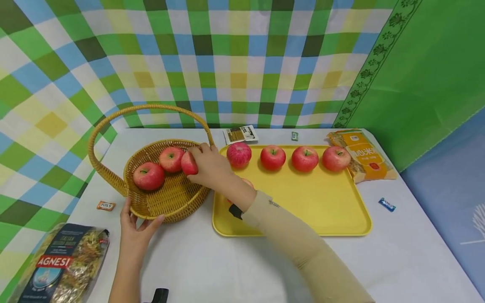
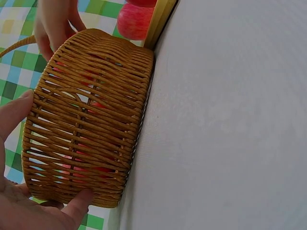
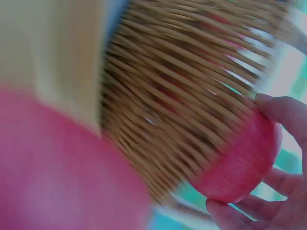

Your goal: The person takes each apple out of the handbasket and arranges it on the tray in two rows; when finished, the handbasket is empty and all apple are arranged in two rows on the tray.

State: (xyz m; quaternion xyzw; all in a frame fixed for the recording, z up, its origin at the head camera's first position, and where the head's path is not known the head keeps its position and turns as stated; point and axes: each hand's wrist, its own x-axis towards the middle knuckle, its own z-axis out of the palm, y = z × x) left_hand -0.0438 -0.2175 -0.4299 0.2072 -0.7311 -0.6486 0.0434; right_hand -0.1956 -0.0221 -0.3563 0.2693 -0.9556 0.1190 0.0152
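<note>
A wicker basket (image 1: pixel 164 204) with a tall arched handle stands on the left of the white table. My left hand (image 1: pixel 137 233) grips its near rim, thumb and fingers spread along the wickerwork (image 2: pixel 86 120). Two red apples lie inside: one apple (image 1: pixel 149 176) at the left, another apple (image 1: pixel 171 159) behind it. Over the basket's right side, my right hand (image 1: pixel 213 167) holds a third apple (image 1: pixel 189 163). In the right wrist view, the thumb and fingers are around that apple (image 3: pixel 244 163), partly behind the basket wall.
Right of the basket lies a yellow tray (image 1: pixel 303 202) with a back row of several apples (image 1: pixel 273 158); my right forearm partly covers another apple (image 1: pixel 248 182). Around are a pasta bag (image 1: pixel 60 265), an orange food packet (image 1: pixel 365 155), a flat sachet (image 1: pixel 241 134) and small candies (image 1: pixel 387 204).
</note>
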